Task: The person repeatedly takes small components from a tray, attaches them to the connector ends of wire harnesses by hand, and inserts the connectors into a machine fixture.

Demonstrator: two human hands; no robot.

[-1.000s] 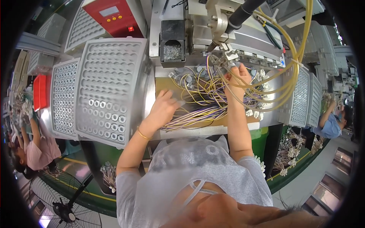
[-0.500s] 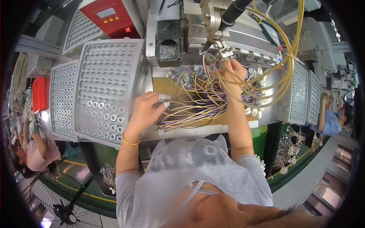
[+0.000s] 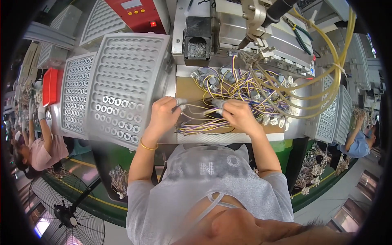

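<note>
At the middle of the frame, the left hand (image 3: 162, 114) and right hand (image 3: 238, 115) each pinch thin wires of the yellow-and-purple wire bundle (image 3: 228, 96) lying on the brown bench top (image 3: 188, 87), beside the perforated grey tray (image 3: 122, 85) at left

A small pale rectangular screen (image 3: 131, 4) was set at the top edge of the red control box (image 3: 141, 17), above three buttons.
</note>
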